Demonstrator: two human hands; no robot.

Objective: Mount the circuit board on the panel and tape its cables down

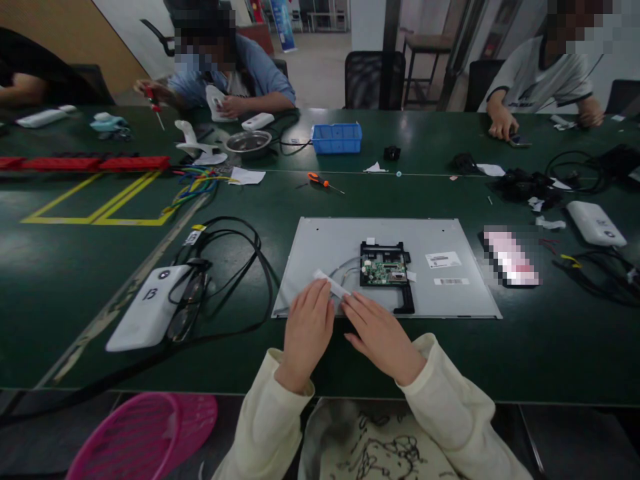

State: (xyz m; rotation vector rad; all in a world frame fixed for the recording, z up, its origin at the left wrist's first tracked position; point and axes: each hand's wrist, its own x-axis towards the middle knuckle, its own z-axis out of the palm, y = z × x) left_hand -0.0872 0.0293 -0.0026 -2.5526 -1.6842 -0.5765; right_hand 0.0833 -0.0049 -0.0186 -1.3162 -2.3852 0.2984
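Observation:
A grey metal panel (340,240) lies flat on the table in front of me. On it sits a black plastic frame (406,297) with a green circuit board (383,272), and thin grey cables (345,265) run left from the board. A white strip (336,285), like tape, lies slantwise near the panel's front edge. The fingertips of my left hand (309,323) rest on the strip, fingers stretched out flat. Against its lower right end lie the fingertips of my right hand (383,333), its thumb apart. What is under the fingertips is hidden.
Left of the panel are a white device (149,308) marked 13 and coiled black cables (245,250). Beyond the panel lie an orange-handled screwdriver (325,183) and a blue basket (337,139). A blurred phone-shaped object (510,257) lies to the right. Other people sit across the table.

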